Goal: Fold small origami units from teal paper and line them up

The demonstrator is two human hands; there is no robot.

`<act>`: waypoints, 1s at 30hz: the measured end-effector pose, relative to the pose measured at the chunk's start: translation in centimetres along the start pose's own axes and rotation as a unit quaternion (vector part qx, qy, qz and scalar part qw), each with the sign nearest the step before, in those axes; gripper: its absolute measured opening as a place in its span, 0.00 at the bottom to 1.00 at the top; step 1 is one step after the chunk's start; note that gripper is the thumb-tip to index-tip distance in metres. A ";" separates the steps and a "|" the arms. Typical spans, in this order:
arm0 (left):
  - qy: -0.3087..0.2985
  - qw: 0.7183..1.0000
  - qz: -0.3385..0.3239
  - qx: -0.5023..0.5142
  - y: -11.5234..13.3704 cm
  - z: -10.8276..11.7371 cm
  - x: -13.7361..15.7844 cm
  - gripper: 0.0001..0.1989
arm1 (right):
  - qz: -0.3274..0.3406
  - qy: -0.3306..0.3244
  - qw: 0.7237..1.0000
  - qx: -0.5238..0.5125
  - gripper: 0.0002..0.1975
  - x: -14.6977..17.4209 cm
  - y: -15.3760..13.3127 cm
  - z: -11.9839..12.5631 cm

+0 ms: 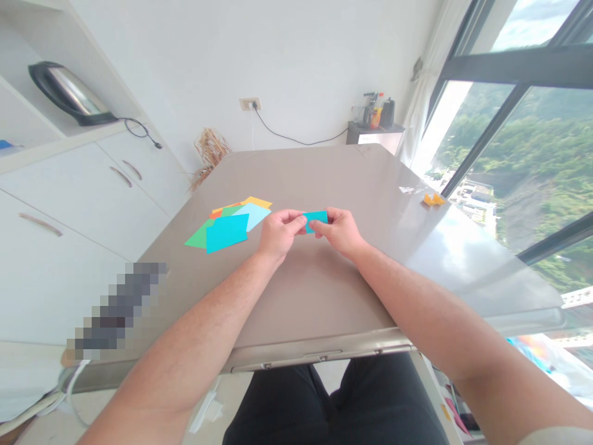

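Observation:
A small folded piece of turquoise paper (317,217) is held between my two hands, just over the table. My left hand (278,233) pinches its left end between thumb and fingers. At the other end my right hand (341,231) grips it, the thumb lying across its front. Left of my hands lies a loose spread of coloured paper sheets: a turquoise sheet (227,233) on top, a pale blue sheet (254,215), a green sheet (198,236) and a yellow-orange sheet (257,202).
The brown-grey table (306,173) extends toward the white wall. An orange folded paper piece (433,199) lies near its right edge, by the window. A pixelated dark object (121,309) covers the left edge. A kettle (74,93) stands on the left shelf.

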State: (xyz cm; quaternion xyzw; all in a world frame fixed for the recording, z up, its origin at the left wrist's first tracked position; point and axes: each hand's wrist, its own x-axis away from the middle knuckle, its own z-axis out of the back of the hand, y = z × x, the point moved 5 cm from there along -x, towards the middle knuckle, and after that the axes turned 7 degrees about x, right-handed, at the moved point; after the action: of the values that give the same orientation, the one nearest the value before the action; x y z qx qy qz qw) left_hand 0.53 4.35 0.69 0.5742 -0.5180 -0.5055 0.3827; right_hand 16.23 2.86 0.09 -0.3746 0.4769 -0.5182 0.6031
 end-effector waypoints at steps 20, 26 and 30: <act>-0.030 0.999 0.029 0.009 -0.1 0.0 -0.1 0.13 | 0.001 -0.021 1.000 -0.005 0.08 0.2 -0.2 -0.2; -0.024 0.999 0.030 0.010 0.0 0.0 -0.2 0.13 | 0.004 -0.018 1.000 0.000 0.08 0.2 -0.2 -0.1; -0.021 0.999 0.027 0.006 0.0 0.0 -0.2 0.12 | 0.010 -0.024 1.000 -0.005 0.08 0.2 -0.2 -0.3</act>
State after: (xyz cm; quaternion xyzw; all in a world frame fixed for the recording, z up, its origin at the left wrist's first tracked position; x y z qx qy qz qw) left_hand 0.58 4.52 0.70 0.5513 -0.5447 -0.5037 0.3818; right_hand 15.93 2.66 0.19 -0.3846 0.4687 -0.5009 0.6177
